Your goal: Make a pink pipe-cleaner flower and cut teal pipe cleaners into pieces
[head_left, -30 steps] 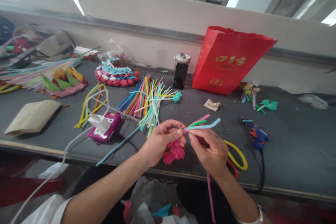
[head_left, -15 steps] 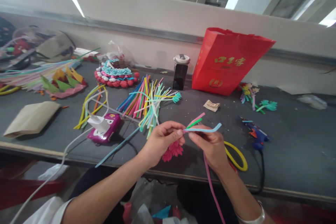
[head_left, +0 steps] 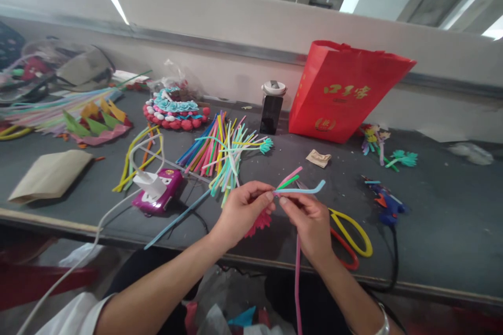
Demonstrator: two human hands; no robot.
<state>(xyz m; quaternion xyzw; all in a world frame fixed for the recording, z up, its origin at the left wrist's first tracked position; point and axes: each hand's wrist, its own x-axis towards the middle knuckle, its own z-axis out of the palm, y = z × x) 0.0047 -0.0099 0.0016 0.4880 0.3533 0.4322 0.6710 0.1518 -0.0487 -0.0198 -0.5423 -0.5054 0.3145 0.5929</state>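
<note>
My left hand point(head_left: 241, 212) is closed in a pinch on a small bundle of pipe cleaners, with a pink fuzzy flower point(head_left: 257, 221) hanging under the fingers. From the pinch, a light blue stem point(head_left: 304, 189), a green one and a pink one stick out to the right. My right hand point(head_left: 308, 225) is closed on a long pink pipe cleaner point(head_left: 297, 282) that trails down past the table edge, its fingertips meeting my left thumb at the bundle. Both hands hover just above the near part of the dark table point(head_left: 432, 230).
A pile of coloured pipe cleaners point(head_left: 220, 149) lies behind my hands. Yellow and red scissors point(head_left: 351, 235) sit right of my right hand, a blue glue gun point(head_left: 383, 201) farther right. A purple device with a white plug point(head_left: 157, 188), a red bag point(head_left: 346, 91) and a dark bottle point(head_left: 271, 107) stand around.
My right hand has turned and shifted slightly left; the long pink pipe cleaner now hangs more straight down, and the scissors beside it show more. My left hand has stayed in place.
</note>
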